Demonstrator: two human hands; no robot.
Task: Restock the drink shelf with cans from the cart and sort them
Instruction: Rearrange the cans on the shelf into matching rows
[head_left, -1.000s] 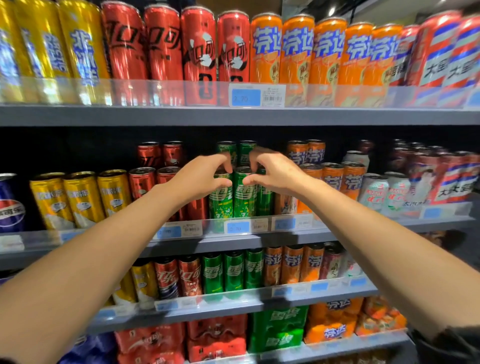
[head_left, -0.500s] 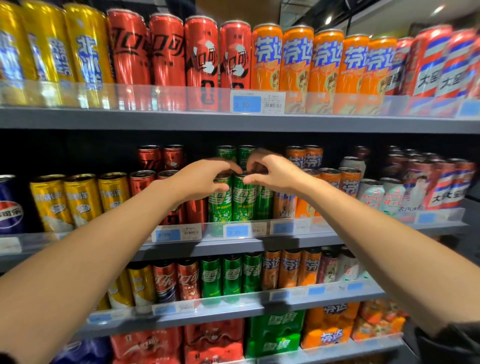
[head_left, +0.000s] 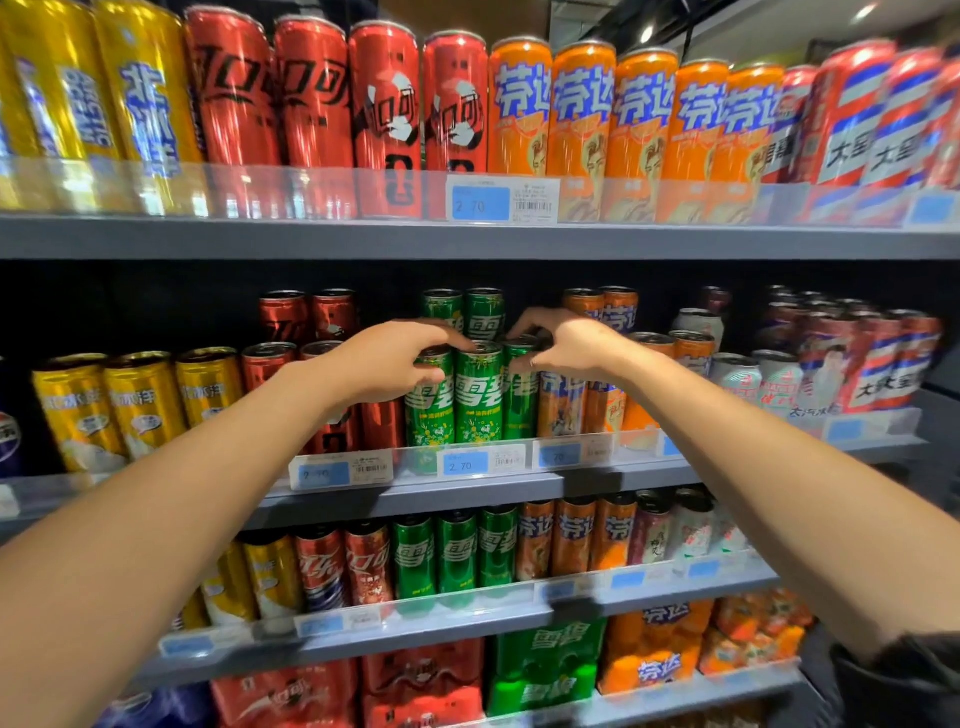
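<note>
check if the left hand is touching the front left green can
Touching: the head view shows the left hand with fingers curled over the top of the front left green can.

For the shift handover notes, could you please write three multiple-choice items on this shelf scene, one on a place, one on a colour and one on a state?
1. Which shelf are both hands at?
A. top
B. second from the top
C. bottom

2. What colour are the cans under the hands?
A. green
B. yellow
C. blue

3. How do the left hand's fingers lie?
A. flat and straight
B. curled over a can top
C. hanging idle

Answers:
1 B, the left hand and right hand reach the middle shelf.
2 A, the front green cans sit there.
3 B, its fingers hook over one can's rim.
</note>
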